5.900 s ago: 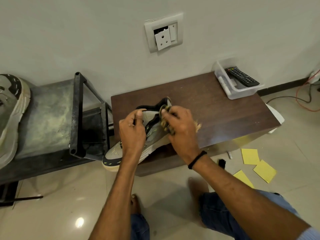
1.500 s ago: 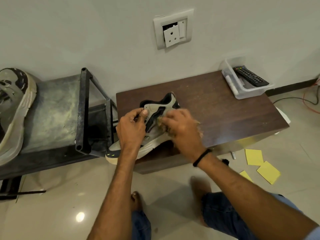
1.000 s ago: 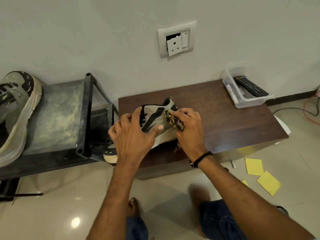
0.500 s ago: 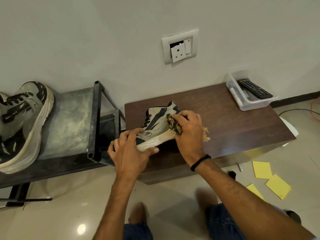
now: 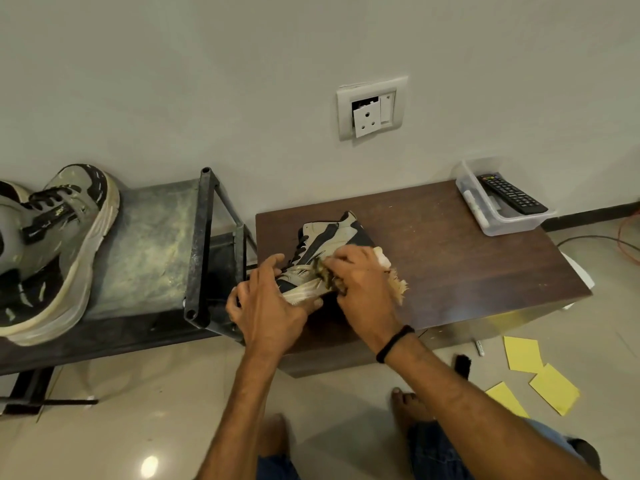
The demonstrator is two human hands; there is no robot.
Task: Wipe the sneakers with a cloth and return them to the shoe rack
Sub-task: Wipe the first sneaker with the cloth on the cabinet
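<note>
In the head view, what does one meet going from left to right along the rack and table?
Sneaker on the rack, rack post, left hand gripping second sneaker, right hand holding cloth, plastic box.

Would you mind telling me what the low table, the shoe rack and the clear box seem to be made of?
Low table: probably wood or wood-look laminate, dark brown, matte, with faint grain streaks. Shoe rack: black metal tubing, judging by the open tube end; its shelf looks a mottled, worn sheet. Box: see-through plastic, glossy.
</note>
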